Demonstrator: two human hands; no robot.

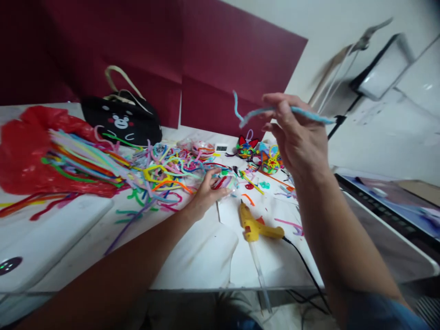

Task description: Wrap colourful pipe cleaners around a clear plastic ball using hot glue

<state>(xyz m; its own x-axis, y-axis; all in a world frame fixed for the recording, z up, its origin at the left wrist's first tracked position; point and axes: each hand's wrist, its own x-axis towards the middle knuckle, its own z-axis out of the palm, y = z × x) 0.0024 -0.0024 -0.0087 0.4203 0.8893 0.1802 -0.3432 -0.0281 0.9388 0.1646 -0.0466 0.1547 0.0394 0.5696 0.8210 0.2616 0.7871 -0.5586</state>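
Raised above the table's right side, my right hand (300,130) pinches a light blue pipe cleaner (256,111). Its left end bends sharply upward and its other end sticks out to the right, past the hand. My left hand (209,195) is low over the tabletop, thumb and fingers curved round a clear plastic packet (224,182) with red and pink pieces showing in it. Below and to the right lies a yellow glue gun (253,224), nozzle pointing away from me, with a glue stick (260,270) behind it reaching past the table edge.
Loose pipe cleaners (165,174) pile up on the left, many spilling from a red plastic bag (25,146). A black bag (120,121) stands behind them. Colourful cat-face pieces (246,149) sit at the back. A white box (58,233) is front left; a black cord (305,266) hangs off the edge.
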